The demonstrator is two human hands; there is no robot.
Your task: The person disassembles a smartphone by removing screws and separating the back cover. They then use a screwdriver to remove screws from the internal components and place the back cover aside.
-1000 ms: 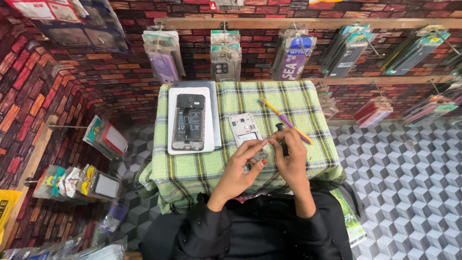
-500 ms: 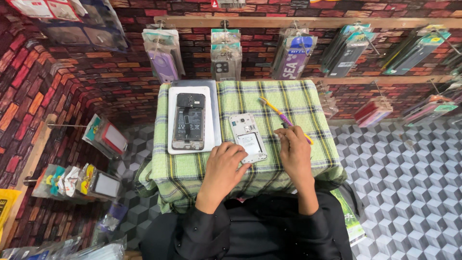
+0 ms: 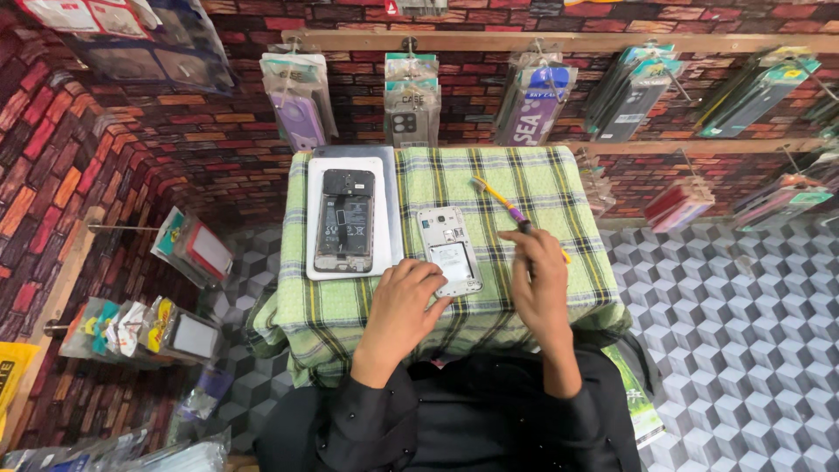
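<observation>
A small worktop (image 3: 542,188) draped in a green-and-yellow checked cloth carries a white rectangular tray (image 3: 384,188) holding an opened black phone (image 3: 344,220), a silver phone frame (image 3: 447,248) beside it, and a yellow-handled screwdriver (image 3: 495,196).

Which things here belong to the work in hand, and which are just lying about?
In use: silver phone frame under the left hand; screwdriver by the right hand.

Lying about: opened black phone on the white tray; hanging phone cases; checked cloth.

Silver opened phone (image 3: 449,249) – flat on checked cloth; yellow-purple screwdriver (image 3: 507,205) – slanted, beside it.
</observation>
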